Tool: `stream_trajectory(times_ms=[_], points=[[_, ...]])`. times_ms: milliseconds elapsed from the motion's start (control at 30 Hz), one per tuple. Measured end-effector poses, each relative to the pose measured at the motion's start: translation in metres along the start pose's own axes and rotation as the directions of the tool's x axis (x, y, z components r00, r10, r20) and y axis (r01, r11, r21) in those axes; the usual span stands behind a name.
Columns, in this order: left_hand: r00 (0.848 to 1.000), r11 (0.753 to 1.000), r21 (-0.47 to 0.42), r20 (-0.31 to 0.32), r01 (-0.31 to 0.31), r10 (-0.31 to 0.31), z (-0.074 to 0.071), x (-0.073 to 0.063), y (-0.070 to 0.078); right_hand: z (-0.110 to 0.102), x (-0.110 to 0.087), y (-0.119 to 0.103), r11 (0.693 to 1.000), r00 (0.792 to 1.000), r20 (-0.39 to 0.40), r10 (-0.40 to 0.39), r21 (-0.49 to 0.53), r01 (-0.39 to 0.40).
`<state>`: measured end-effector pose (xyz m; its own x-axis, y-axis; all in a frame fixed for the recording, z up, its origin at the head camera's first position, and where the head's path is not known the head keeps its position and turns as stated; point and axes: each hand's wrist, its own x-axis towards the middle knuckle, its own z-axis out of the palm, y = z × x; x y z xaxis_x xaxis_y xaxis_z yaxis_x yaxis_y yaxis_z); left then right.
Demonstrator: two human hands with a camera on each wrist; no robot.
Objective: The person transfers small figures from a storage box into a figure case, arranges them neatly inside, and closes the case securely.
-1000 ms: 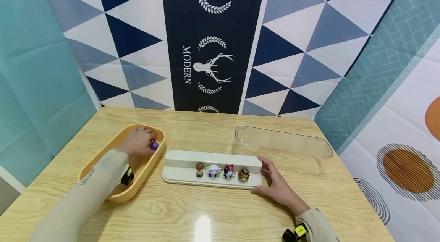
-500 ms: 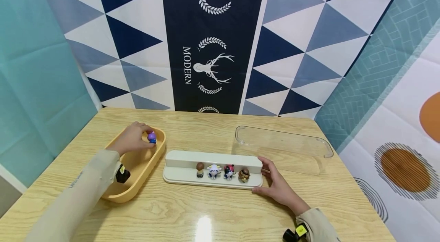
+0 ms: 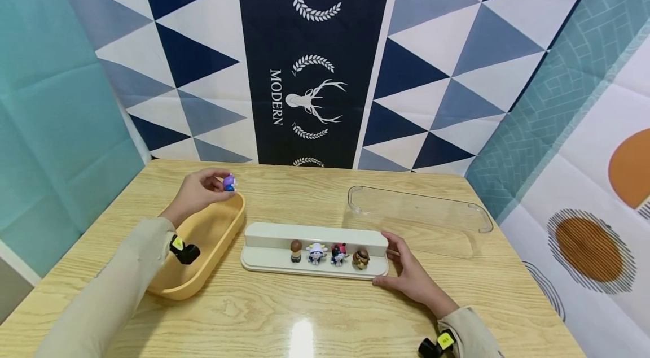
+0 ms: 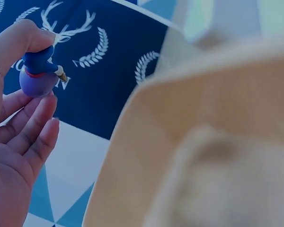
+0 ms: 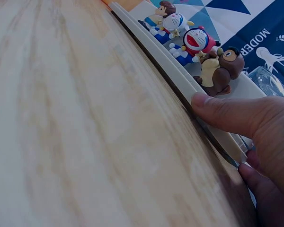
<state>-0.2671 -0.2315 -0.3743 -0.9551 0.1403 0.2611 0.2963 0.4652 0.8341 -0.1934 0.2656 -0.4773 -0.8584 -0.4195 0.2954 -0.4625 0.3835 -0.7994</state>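
My left hand (image 3: pixel 194 193) pinches a small purple-and-blue figurine (image 3: pixel 229 183) between thumb and fingers, above the far end of the orange tub (image 3: pixel 223 245). In the left wrist view the figurine (image 4: pixel 39 81) hangs with its purple head toward the fingers and the thumb at its blue end. My right hand (image 3: pixel 412 274) grips the right end of a cream two-step display stand (image 3: pixel 266 254), thumb along its front edge. On the lower step stand a brown-haired figurine (image 3: pixel 295 250), a white horned one (image 3: pixel 316 253), a red-and-black hooded one (image 3: pixel 338 254) and a brown animal figurine (image 3: pixel 361 258).
A clear plastic cover (image 3: pixel 418 217) lies on the wooden table (image 3: pixel 254 318) behind and right of the stand. The tub stands at the left, a short gap from the stand. Patterned cloth (image 3: pixel 315 64) hangs along the table's far edge.
My left hand has lifted the purple-and-blue figurine up out of the tub, toward the far edge. The right hand and the stand have stayed in place.
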Motion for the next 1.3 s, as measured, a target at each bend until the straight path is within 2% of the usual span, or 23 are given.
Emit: stream_trajectory(times_ms=[133,267,533,667,900,1133,1233,1300], points=[[0.999,0.988,-0.148,0.017,0.032,-0.03,0.0,0.0,0.005,0.0,0.0,-0.002,1.0,1.0,0.002,0.011,0.007,-0.011],[0.999,0.962,-0.27,0.034,0.048,-0.041,0.003,-0.001,0.006,0.0,0.0,-0.003,1.0,1.0,0.002,0.026,0.006,-0.026],[0.998,0.871,-0.489,0.064,0.045,-0.016,0.016,-0.003,0.007,0.0,0.0,-0.003,1.0,1.0,-0.003,0.026,0.001,-0.026],[0.995,0.848,-0.527,0.098,0.05,0.003,0.024,-0.006,0.006,0.0,0.0,-0.004,1.0,1.0,0.0,0.025,0.003,-0.025],[0.987,0.851,-0.515,0.157,0.098,-0.019,0.039,-0.007,0.008,0.001,-0.001,-0.003,1.0,1.0,-0.002,0.025,-0.001,-0.025],[0.973,0.828,-0.548,0.232,0.121,0.011,0.052,-0.012,0.008,0.001,-0.001,-0.003,0.999,0.999,0.0,0.041,0.003,-0.041],[0.966,0.836,-0.535,0.259,0.122,0.025,0.057,-0.015,0.008,0.0,-0.001,-0.003,0.999,0.999,0.001,0.042,0.005,-0.042],[0.962,0.851,-0.513,0.27,0.118,0.03,0.06,-0.017,0.008,0.0,-0.001,-0.003,0.999,0.999,0.002,0.04,0.005,-0.04]])
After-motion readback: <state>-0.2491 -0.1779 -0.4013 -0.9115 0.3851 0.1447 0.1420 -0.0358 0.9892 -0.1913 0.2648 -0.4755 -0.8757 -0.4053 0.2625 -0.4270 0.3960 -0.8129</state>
